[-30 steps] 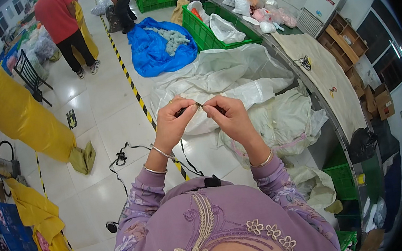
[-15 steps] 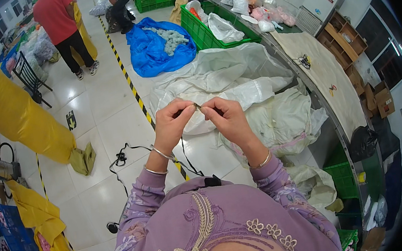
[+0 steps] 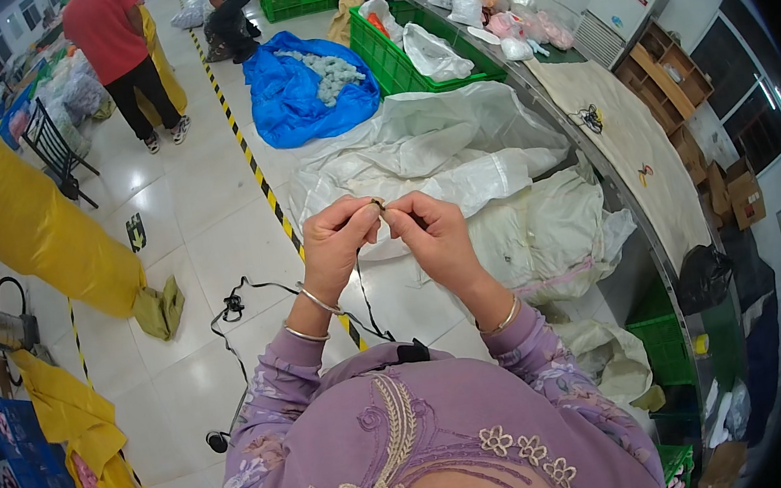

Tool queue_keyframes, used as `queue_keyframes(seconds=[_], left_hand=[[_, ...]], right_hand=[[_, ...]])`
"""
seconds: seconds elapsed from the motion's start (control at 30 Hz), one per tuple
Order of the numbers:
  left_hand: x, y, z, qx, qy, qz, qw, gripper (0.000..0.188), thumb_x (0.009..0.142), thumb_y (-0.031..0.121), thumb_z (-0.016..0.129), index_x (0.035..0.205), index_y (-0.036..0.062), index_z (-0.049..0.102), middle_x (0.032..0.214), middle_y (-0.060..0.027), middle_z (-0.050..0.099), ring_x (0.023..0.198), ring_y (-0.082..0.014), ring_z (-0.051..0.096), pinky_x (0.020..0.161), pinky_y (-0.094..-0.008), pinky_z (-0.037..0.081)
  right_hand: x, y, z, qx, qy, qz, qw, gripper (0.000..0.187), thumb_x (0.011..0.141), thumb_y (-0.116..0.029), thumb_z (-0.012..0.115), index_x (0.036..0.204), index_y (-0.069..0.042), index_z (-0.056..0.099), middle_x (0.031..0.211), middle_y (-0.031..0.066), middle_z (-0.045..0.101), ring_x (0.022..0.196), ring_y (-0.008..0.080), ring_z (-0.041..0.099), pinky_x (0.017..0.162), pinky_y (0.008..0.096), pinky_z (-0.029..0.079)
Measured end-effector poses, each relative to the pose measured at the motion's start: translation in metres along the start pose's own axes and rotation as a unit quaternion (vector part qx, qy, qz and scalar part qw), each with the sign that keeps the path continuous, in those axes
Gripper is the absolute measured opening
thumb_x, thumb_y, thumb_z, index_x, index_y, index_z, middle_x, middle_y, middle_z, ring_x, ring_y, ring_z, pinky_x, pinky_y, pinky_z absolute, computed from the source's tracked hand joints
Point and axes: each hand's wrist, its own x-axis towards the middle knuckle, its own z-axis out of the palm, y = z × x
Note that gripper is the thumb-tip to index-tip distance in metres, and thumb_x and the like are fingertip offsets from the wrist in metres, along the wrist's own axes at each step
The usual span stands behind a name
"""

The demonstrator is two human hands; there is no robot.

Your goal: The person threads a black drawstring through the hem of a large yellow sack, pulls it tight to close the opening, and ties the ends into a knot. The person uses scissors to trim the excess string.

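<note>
Both hands are raised in front of my chest, fingertips meeting in a pinch. Between them sits a small dark thing [image 3: 378, 204], perhaps a bit of cord or strip, mostly covered by the fingers. My left hand [image 3: 339, 240], a silver bangle at the wrist, closes on one side of it. My right hand [image 3: 435, 235], thumb against forefinger, pinches the other side. Below the left hand a thin black cord [image 3: 366, 296] hangs toward my waist; whether it joins the small thing I cannot tell. White sheet sacks [image 3: 437, 146] lie on the floor beyond the hands.
A long table [image 3: 625, 132] curves along the right, with a green crate [image 3: 387, 54] beside it. A blue sack [image 3: 271, 103] holding pale grey pieces lies ahead. Yellow wrapped rolls [image 3: 47, 228] and a black chair [image 3: 57, 148] stand left. Two people are farther off.
My right hand has shifted and turned slightly, its fingers curling closer round the small dark thing. The left hand has barely moved.
</note>
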Motion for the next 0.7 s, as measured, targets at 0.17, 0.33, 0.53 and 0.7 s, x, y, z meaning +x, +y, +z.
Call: queue_keyframes(seconds=[0.17, 0.33, 0.53, 0.7], left_hand=[[0.001, -0.004, -0.001, -0.037, 0.009, -0.032, 0.999, 0.012, 0.088, 0.006, 0.06, 0.093, -0.0025, 0.068, 0.071, -0.0002, 0.057, 0.059, -0.0057, 0.048, 0.051, -0.0198, 0.036], [0.004, 0.007, 0.002, 0.016, 0.009, -0.066, 0.998, 0.013, 0.089, 0.003, 0.058, 0.092, -0.0048, 0.067, 0.07, 0.0007, 0.054, 0.059, -0.0059, 0.045, 0.053, -0.0205, 0.035], [-0.002, -0.009, -0.004, -0.05, 0.001, -0.094, 0.994, 0.016, 0.087, 0.007, 0.062, 0.1, -0.0013, 0.069, 0.079, 0.0028, 0.057, 0.064, -0.0042, 0.045, 0.056, -0.0189, 0.036], [-0.001, -0.001, -0.007, -0.002, -0.044, -0.074, 0.996, 0.017, 0.088, 0.006, 0.061, 0.1, -0.0037, 0.068, 0.082, 0.0007, 0.057, 0.064, -0.0052, 0.044, 0.056, -0.0194, 0.036]], right_hand=[[0.001, -0.003, 0.003, 0.019, -0.003, 0.026, 0.999, 0.013, 0.09, -0.01, 0.059, 0.083, 0.0, 0.062, 0.066, -0.0033, 0.056, 0.059, 0.002, 0.044, 0.051, 0.0193, 0.034], [-0.001, 0.004, 0.004, 0.026, 0.012, 0.055, 0.998, 0.013, 0.09, -0.011, 0.059, 0.084, 0.0, 0.062, 0.067, -0.0035, 0.056, 0.06, 0.0021, 0.044, 0.052, 0.0193, 0.034], [-0.007, 0.01, 0.005, 0.024, 0.012, 0.052, 0.998, 0.013, 0.091, -0.011, 0.058, 0.086, 0.0, 0.062, 0.069, -0.0035, 0.056, 0.063, 0.0022, 0.046, 0.055, 0.0191, 0.036], [-0.009, 0.012, 0.004, 0.031, 0.024, 0.063, 0.997, 0.013, 0.091, -0.012, 0.059, 0.086, 0.0, 0.062, 0.07, -0.0034, 0.057, 0.064, 0.0022, 0.046, 0.056, 0.0189, 0.037]])
